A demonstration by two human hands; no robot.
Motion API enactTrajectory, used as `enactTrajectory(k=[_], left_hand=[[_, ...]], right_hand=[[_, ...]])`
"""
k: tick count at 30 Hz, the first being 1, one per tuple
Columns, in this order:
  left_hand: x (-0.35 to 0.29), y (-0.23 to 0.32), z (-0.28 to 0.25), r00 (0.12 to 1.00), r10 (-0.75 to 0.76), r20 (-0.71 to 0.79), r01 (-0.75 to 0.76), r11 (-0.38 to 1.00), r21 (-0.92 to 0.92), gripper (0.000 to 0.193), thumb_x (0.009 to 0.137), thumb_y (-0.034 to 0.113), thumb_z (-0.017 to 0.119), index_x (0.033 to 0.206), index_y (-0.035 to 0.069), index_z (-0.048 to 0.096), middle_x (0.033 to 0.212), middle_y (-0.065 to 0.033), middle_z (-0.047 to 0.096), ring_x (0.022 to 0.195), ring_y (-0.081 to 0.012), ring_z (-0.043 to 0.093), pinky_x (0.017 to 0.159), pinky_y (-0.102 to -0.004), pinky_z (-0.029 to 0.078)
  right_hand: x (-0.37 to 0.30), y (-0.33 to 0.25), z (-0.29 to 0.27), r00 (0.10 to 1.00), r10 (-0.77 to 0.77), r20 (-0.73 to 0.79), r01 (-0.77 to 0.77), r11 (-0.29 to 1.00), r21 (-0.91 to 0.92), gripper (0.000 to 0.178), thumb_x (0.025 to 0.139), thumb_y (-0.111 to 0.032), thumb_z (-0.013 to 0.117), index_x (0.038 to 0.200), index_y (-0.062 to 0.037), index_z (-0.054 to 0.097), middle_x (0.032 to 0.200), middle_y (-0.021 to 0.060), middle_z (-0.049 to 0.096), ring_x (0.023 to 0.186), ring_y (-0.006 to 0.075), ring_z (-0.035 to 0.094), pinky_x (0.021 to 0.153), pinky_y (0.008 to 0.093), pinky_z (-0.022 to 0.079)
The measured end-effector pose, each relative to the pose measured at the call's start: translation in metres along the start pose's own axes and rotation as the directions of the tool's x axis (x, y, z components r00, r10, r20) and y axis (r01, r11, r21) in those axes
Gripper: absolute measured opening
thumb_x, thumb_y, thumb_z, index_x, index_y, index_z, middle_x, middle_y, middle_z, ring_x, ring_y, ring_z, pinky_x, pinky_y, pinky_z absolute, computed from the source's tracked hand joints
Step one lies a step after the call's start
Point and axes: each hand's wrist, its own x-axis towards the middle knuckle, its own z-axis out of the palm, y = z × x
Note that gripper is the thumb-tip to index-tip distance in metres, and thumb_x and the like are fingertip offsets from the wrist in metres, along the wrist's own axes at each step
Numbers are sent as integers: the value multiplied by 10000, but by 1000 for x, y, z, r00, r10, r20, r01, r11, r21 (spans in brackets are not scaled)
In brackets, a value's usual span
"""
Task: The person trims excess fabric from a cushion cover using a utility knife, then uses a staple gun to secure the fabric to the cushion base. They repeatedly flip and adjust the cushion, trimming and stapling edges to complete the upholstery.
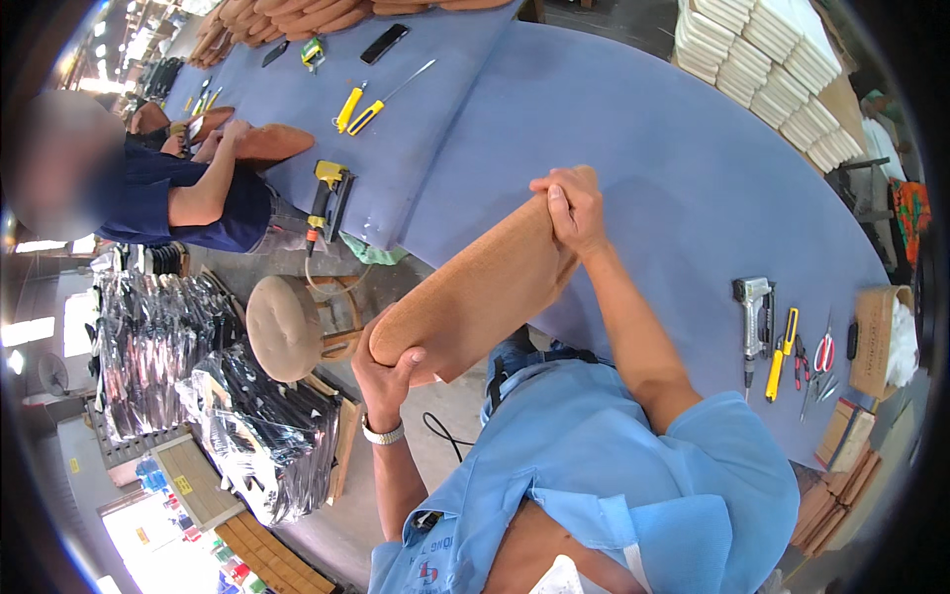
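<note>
the cushion (475,292) is tan, the table (673,168) is blue-purple, the shirt (614,475) is light blue, and the screwdriver (348,107) handle is yellow.

The left grip (384,364) is clasping the near end of a tan panel (470,292), the right grip (572,206) its far end over the blue surface (683,168). A stapler (754,317) and scissors (822,354) are lying to the right, a stool (285,327) standing left.
</note>
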Motion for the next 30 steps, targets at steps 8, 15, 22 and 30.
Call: enactTrajectory(k=[8, 15, 22, 30], left_hand=[[-51, -48, 15, 992, 56, -114, -68, 992, -102, 906, 622, 550, 973, 1226, -63, 692, 1084, -139, 768, 1029, -243, 734, 904, -384, 578], [-46, -56, 24, 999, 25, -44, -33, 976, -215, 716, 680, 224, 990, 1262, -54, 678, 1210, -158, 742, 1133, -242, 701, 980, -390, 561], [39, -61, 98, 989, 140, 38, -136, 986, -94, 613, 838, 203, 860, 1354, -35, 631, 1279, -205, 714, 1151, -246, 705, 984, -387, 546], [128, 133, 87, 857, 428, -287, -484, 859, -164, 456, 992, 310, 672, 1351, 31, 633, 1233, -200, 712, 1039, -354, 726, 874, -403, 572]], right_hand=[[-29, 104, -32, 559, 791, 251, -807, 449, 384, 436, 1054, -393, 510, 1076, -25, 744, 1078, 106, 755, 1015, 239, 686, 951, 383, 511], [38, 99, -34, 598, 785, 164, -664, 370, 650, 576, 1051, -554, 483, 1000, -38, 734, 909, 76, 717, 855, 250, 676, 858, 348, 524], [196, -106, -39, 995, 30, 100, 3, 948, -317, 472, 1031, -428, 532, 814, -59, 729, 776, 133, 707, 745, 307, 663, 706, 452, 483], [160, -178, 16, 924, -246, 293, 368, 779, -507, 331, 1019, -277, 534, 801, -91, 699, 812, 118, 726, 777, 342, 658, 716, 471, 470]])
